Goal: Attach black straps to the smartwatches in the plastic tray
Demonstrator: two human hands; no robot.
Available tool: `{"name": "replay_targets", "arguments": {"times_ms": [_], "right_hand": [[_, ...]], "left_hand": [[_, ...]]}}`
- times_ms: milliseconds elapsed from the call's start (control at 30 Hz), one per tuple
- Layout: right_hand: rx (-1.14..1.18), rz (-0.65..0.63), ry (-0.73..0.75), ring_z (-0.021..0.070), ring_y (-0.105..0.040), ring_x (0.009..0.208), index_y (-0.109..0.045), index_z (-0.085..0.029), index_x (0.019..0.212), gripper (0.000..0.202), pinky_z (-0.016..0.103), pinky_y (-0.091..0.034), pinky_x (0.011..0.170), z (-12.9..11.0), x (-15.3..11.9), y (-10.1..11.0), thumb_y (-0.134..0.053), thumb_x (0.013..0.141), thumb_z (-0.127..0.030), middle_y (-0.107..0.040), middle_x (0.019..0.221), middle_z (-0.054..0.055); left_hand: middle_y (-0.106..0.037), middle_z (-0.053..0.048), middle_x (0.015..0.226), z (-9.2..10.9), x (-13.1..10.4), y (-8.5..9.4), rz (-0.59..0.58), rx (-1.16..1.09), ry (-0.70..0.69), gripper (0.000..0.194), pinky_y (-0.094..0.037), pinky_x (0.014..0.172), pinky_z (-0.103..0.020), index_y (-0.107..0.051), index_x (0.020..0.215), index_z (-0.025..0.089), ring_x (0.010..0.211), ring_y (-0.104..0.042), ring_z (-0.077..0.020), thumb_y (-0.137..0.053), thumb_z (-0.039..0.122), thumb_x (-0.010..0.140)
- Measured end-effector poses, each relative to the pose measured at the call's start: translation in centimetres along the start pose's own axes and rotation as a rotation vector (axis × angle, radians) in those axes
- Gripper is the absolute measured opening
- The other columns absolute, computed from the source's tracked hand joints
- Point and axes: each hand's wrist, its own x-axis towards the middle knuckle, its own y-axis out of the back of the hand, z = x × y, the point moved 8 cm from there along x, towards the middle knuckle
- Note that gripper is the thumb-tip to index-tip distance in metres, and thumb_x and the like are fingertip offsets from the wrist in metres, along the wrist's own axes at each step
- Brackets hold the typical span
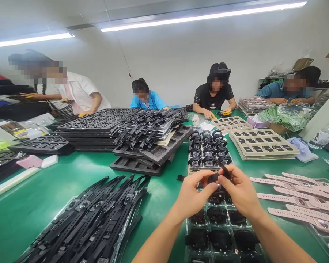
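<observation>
Both of my hands hold a black watch with a strap in front of me, its band curling up from between the fingers. My left hand pinches it from the left with thumb and fingers. From the other side, my right hand grips the band. Directly below lies a clear compartment tray with black watches in its cells. Just beyond the hands, another tray carries rows of black watches with their bands curled into loops. The fingers hide part of the held watch.
Black watches with straight straps lie on a tray at left, pink ones at right. Black foam trays stack behind, beige trays at back right. A bottle stands far right. Several people work across the green table.
</observation>
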Motion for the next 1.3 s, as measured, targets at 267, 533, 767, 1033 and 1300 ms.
{"name": "replay_targets", "arguments": {"times_ms": [267,533,767,1033,1300], "right_hand": [[0.070,0.024,-0.046,0.0188,-0.066,0.074,-0.064,-0.023,0.087,0.029,0.029,-0.057,0.069,0.7,0.0,0.1,-0.078,0.082,-0.048,-0.066,0.081,0.001],[-0.164,-0.099,0.253,0.0191,-0.063,0.079,-0.053,-0.036,0.142,0.044,0.035,-0.055,0.072,-1.5,-0.3,-0.1,-0.059,0.098,-0.032,-0.067,0.107,0.005],[-0.148,0.019,0.258,0.0160,-0.056,0.057,-0.066,-0.026,0.099,0.020,0.031,-0.048,0.055,-1.1,-0.2,0.7,-0.052,0.102,-0.040,-0.059,0.078,0.001],[-0.287,-0.093,0.298,0.0161,-0.058,0.062,-0.065,-0.026,0.098,0.021,0.032,-0.052,0.059,-1.6,0.2,0.1,-0.048,0.104,-0.038,-0.059,0.091,0.004],[-0.339,-0.247,0.220,0.0182,-0.065,0.071,-0.073,-0.030,0.105,0.020,0.032,-0.057,0.063,-1.1,0.7,0.1,-0.054,0.101,-0.035,-0.065,0.098,0.005]], "left_hand": [[-0.074,-0.005,0.091,-0.5,0.0,0.4,0.048,-0.025,0.023,0.031,-0.054,0.077,-0.029,-0.075,0.109,0.020,0.078,-0.062,-0.0178,-0.075,0.022,0.078],[-0.074,-0.005,0.090,-0.8,0.2,1.1,0.047,0.005,0.040,0.025,-0.052,0.074,-0.028,-0.077,0.108,0.020,0.079,-0.063,-0.0177,-0.071,0.026,0.085],[-0.075,-0.007,0.094,-0.6,0.1,0.8,0.045,-0.015,0.027,0.026,-0.054,0.077,-0.030,-0.077,0.108,0.019,0.080,-0.064,-0.0187,-0.070,0.027,0.085],[-0.075,-0.005,0.089,0.1,0.1,1.1,0.036,0.112,-0.009,0.026,-0.055,0.076,-0.030,-0.077,0.110,0.021,0.077,-0.065,-0.0187,-0.070,0.027,0.086],[-0.077,-0.004,0.096,0.6,0.1,0.9,0.006,0.220,-0.068,0.026,-0.056,0.078,-0.030,-0.077,0.108,0.024,0.081,-0.068,-0.0197,-0.074,0.022,0.083]]}}
